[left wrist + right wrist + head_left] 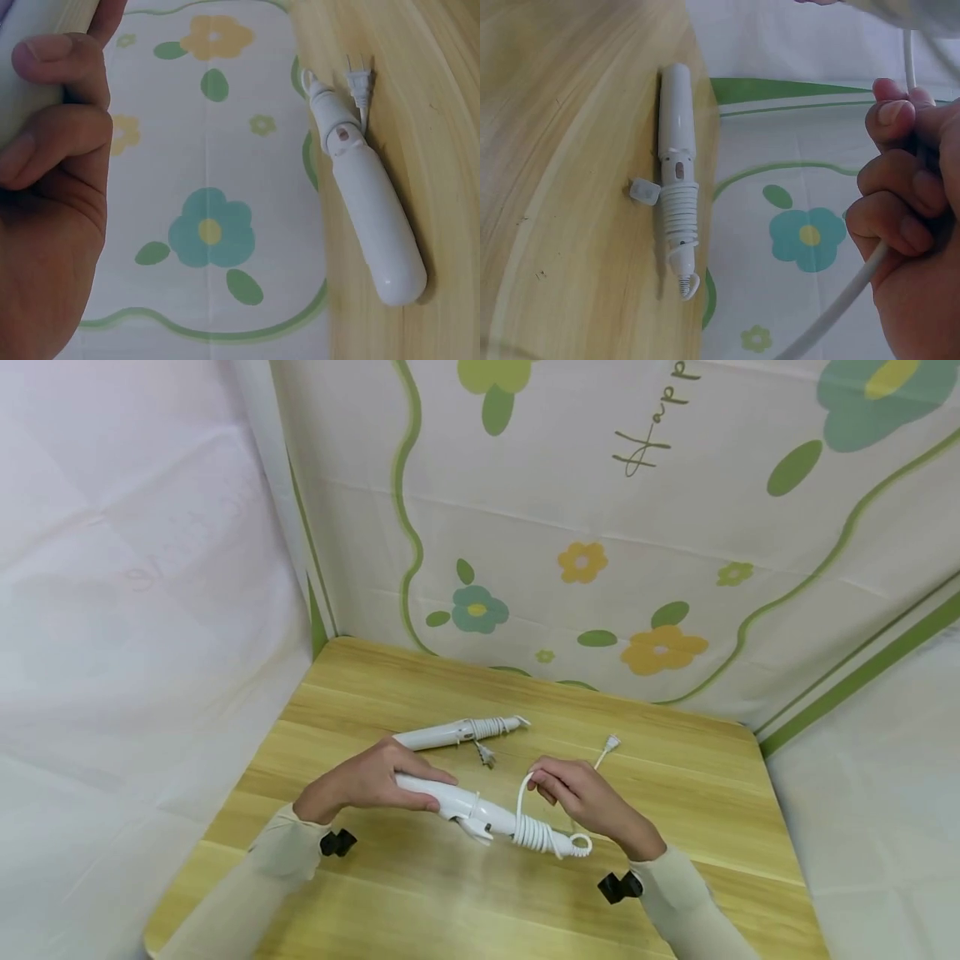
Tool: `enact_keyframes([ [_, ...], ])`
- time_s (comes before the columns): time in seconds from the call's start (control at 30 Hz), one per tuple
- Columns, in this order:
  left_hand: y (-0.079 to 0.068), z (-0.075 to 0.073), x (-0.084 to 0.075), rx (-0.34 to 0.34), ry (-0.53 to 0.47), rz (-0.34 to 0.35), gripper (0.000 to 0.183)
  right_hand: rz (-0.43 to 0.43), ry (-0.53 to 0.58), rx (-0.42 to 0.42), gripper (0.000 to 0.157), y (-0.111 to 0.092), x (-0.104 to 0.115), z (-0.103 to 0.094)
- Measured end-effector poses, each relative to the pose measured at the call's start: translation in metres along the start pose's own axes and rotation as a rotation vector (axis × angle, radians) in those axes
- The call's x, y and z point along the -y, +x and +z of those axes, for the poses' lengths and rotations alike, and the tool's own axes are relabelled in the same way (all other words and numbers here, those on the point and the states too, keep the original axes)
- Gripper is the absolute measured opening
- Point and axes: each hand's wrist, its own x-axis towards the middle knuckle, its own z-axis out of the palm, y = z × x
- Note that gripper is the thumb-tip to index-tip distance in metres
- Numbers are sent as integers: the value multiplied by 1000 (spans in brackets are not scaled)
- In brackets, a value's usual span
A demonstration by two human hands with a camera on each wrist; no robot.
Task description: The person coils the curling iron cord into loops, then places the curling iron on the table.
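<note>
My left hand grips the barrel end of a white curling iron, held above the table and slanting down to the right. A thumb lever sticks out from its middle. Several turns of its white cord lie around the handle. With curled fingers my right hand holds the cord in a raised loop beside those turns. In the right wrist view a length of cord hangs out below the right hand. The cord's plug end is beyond that hand.
A second white curling iron lies farther back on the wooden table, cord wound round its handle and its plug beside it. A flower-print sheet rises behind the table's back edge. Pale sheets stand at both sides.
</note>
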Motion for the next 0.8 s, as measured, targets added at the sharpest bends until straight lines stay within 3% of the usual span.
enact_keyframes([
  [0.33,-2,-2,-3,-83,-201,-59,35,85,68,-27,28,-5,7,10],
  [0.47,-3,-1,-4,-128,-265,-95,34,62,81,-58,27,-5,8,17],
  [0.63,-3,1,-5,-199,-296,-178,33,25,183,-67,27,-7,9,25],
  [0.73,-2,5,-4,-270,-297,-211,33,90,251,-69,28,-7,14,29],
  [0.8,0,8,-3,-312,-282,-213,34,130,228,-81,29,-7,16,33],
])
